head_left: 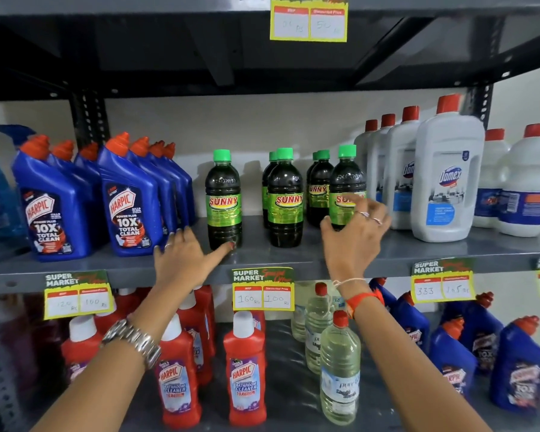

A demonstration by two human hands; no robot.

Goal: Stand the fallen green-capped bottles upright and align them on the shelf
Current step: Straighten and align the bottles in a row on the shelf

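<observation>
Already all green-capped bottles [285, 201] seem upright; only aligning is left. Left hand [181, 260] fingers spread; right hand [354, 241] fingers grip the rightmost bottle [346, 179].

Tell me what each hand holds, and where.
Right hand grips the rightmost green-capped bottle round its lower body. Left hand holds nothing; thumb touches the base of the leftmost bottle.

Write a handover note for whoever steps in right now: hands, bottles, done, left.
Left hand: open, thumb tip touching the base of the leftmost bottle.
Right hand: grips the rightmost bottle low on its body.
Green-capped bottles: six visible, all upright on the middle shelf, between Harpic bottles and Domex bottles.
Done: none lies fallen.
Left: aligning; the leftmost stands apart from the others.
</observation>
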